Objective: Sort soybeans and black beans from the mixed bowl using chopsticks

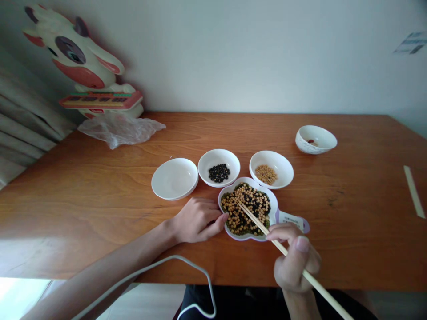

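My right hand (296,255) is closed around a pair of wooden chopsticks (255,218). Their tips are together among mixed beans (245,206) in a scalloped white-and-lilac dish (274,206) with a short handle. The mix has yellow soybeans, black beans and small green beans. My left hand (200,220) rests at the dish's left side, fingers curled, thumb on the rim. Just behind the dish stand a white bowl (235,165) with black beans (219,173) and another white bowl (285,169) with soybeans (266,174). A third bowl (174,178), on the left, holds nothing.
At the back right stands a white bowl (315,140) with a few reddish bits inside. A pale strip (414,192) lies at the table's right. Clear plastic (122,129) lies before a cow-shaped toy keyboard (96,75). A white cable (167,258) crosses near my left forearm.
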Motion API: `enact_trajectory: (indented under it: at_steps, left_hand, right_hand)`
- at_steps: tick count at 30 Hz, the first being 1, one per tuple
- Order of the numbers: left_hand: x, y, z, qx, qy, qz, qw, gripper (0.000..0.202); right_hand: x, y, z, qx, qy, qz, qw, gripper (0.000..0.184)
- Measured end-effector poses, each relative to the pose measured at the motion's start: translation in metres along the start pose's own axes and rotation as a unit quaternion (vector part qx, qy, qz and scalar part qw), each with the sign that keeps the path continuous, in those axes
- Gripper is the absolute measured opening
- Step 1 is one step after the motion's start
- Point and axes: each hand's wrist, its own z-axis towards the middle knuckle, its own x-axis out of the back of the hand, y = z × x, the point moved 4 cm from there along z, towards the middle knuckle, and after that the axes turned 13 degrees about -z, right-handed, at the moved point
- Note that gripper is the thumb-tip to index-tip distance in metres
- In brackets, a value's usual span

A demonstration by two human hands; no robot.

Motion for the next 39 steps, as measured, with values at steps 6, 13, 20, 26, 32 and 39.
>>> enact_trajectory:
  at_steps: [6,13,20,26,32,39]
  left_hand:
    - [-0.001,0.000,0.000,-0.002,0.001,-0.003,1.000,0.047]
    - [0.001,0.001,0.001,-0.002,0.004,-0.004,1.000,0.048]
    - [-0.002,-0.001,-0.001,0.008,0.000,-0.002,1.000,0.047]
    - [-0.001,0.001,-0.001,-0.004,0.007,-0.004,1.000,0.047]
    - [-0.002,0.000,0.000,0.002,0.000,-0.004,1.000,0.045]
    - [-0.002,0.001,0.000,-0.007,0.001,-0.013,1.000,0.044]
  right_hand:
    - [0.001,0.000,-0.001,0.012,0.042,0.023,0.999,0.048]
    - [0.015,-0.006,0.001,0.069,0.097,-0.025,0.993,0.056]
    - [0.027,0.013,0.026,0.070,0.237,-0.093,0.964,0.061]
    - [0.015,0.034,0.020,-0.067,0.156,-0.040,0.985,0.062]
    - [0.015,0.024,0.014,-0.030,0.117,0.006,0.993,0.057]
    - [0.013,0.001,0.023,0.027,0.013,0.000,1.000,0.068]
